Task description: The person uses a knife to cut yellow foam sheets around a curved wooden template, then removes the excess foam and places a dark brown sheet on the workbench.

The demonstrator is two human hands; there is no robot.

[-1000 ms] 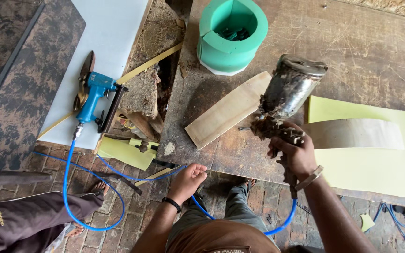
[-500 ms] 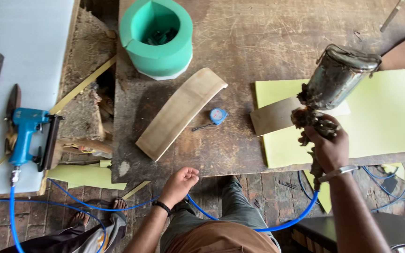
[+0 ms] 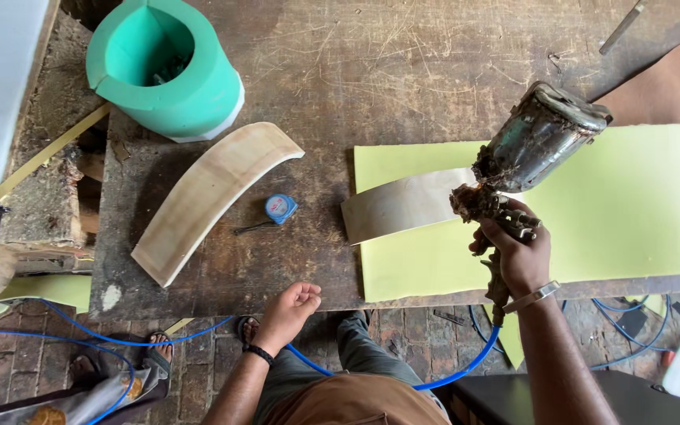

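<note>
Right hand (image 3: 517, 256) gripping the glue-crusted spray gun (image 3: 533, 153), now hanging over the curved panel (image 3: 407, 206) on the yellow-green foam sheet (image 3: 631, 208), no longer left of it. Left hand (image 3: 291, 305) resting loosely curled, empty, at the workbench (image 3: 222, 275) near edge.

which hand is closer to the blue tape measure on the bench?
Left. The left hand sits loosely curled at the bench edge, just below the tape measure. The right hand is farther off to the side, gripping the spray gun over the yellow sheet.
</note>
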